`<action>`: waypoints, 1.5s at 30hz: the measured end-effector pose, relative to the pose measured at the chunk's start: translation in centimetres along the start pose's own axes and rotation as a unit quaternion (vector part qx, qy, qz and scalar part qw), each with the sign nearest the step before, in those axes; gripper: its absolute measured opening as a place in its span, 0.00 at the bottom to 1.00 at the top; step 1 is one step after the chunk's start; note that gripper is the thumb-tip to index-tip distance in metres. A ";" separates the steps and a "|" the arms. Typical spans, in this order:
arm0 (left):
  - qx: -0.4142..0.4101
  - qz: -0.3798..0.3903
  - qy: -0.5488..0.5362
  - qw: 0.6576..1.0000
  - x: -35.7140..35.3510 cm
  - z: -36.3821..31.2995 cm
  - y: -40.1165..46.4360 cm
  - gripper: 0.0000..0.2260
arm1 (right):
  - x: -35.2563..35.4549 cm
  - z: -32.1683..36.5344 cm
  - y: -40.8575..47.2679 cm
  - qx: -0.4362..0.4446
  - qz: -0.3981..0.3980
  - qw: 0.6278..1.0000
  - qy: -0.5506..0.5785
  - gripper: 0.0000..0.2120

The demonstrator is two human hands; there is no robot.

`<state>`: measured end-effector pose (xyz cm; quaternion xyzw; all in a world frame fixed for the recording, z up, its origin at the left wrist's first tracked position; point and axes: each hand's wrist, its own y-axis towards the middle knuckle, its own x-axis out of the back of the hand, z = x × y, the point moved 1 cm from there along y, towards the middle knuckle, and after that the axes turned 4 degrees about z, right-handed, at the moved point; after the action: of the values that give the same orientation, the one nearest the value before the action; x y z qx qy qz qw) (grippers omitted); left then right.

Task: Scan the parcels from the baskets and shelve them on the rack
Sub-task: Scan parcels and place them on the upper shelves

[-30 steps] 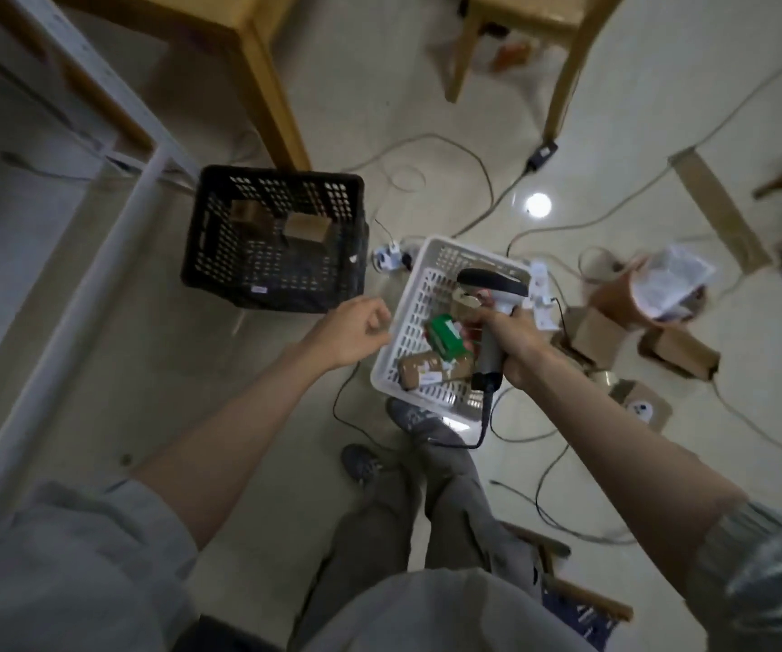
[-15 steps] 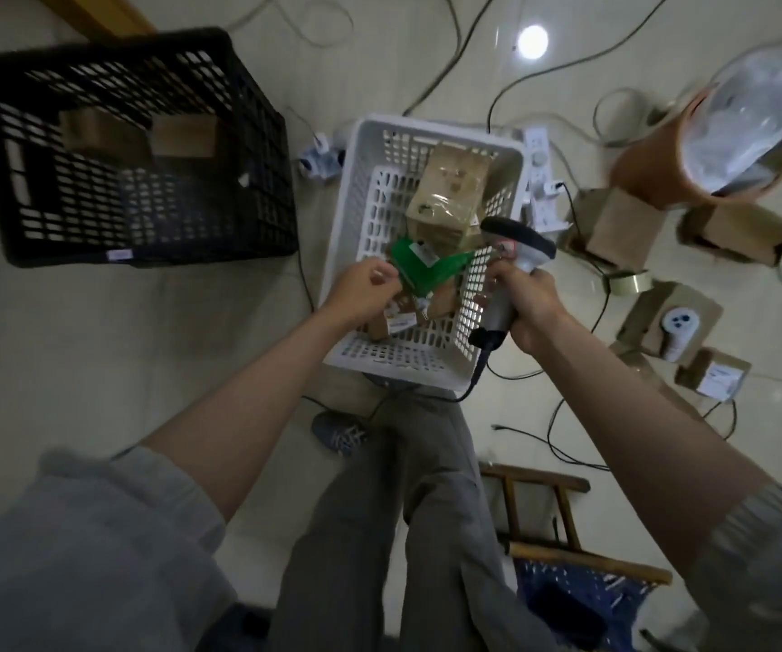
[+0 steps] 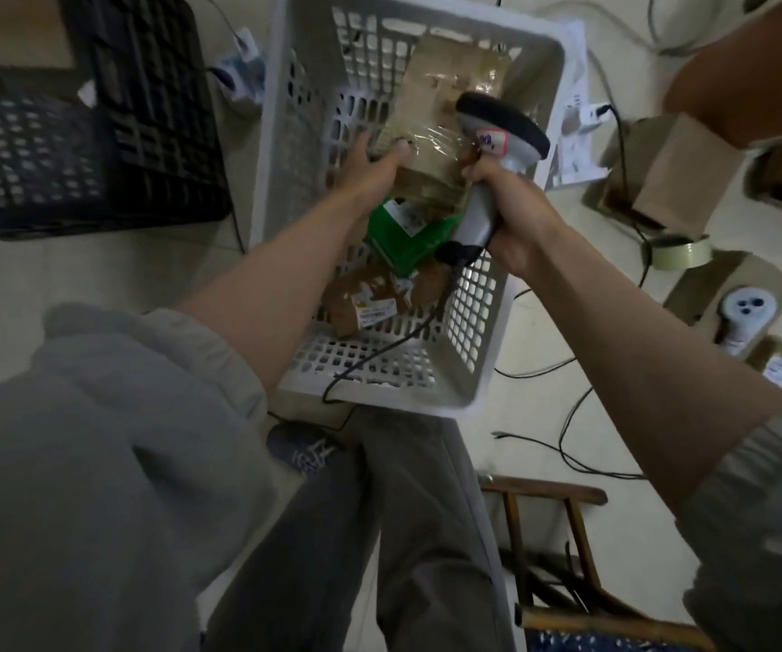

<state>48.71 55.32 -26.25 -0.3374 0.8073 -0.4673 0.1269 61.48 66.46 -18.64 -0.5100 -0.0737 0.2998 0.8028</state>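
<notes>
**Ana:** Down on the floor (image 3: 97, 275), what is biggest?

**Ben:** A white basket (image 3: 488, 350), our landmark. Left of it sits a black basket (image 3: 144, 134) with a cardboard box (image 3: 17, 30) inside.

**Ana:** And inside the white basket?

**Ben:** A large brown parcel (image 3: 445, 91) wrapped in clear tape leans toward its far wall. Nearer the middle lies a green parcel (image 3: 408, 237), and a small brown parcel (image 3: 370, 303) lies toward its near side.

**Ana:** What of the hands?

**Ben:** The left hand (image 3: 370, 171) is inside the basket, fingers pressed on the large brown parcel's near edge; whether it grips, I cannot tell. The right hand (image 3: 506, 204) is clenched around the handle of a grey scanner (image 3: 502, 129), over the basket's right side.
</notes>
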 end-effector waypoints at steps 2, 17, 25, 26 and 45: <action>-0.005 0.000 -0.043 0.999 -0.8 0.0 -0.8 0.21 | -0.3 -0.1 -0.3 0.002 0.011 1.000 -0.009 0.15; 0.068 -0.065 -0.149 0.984 8.7 -1.4 -22.7 0.17 | -7.3 2.0 -18.6 -0.030 0.029 0.984 -0.175 0.15; 0.039 -0.112 -0.235 0.965 17.9 -5.6 -38.8 0.24 | -17.1 7.7 -30.3 0.002 0.130 0.961 -0.246 0.07; 0.033 -0.122 -0.247 0.961 18.9 -5.8 -40.9 0.25 | -18.4 8.2 -31.7 0.006 0.147 0.956 -0.253 0.05; -0.194 -0.317 -0.515 0.772 29.3 0.6 -79.1 0.23 | -42.3 3.7 -59.0 0.071 0.485 0.790 -0.368 0.22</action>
<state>61.08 8.94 43.13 -0.7816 0.5420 -0.0706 0.3005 49.60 28.10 41.96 -0.2714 -0.0849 0.8191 0.4983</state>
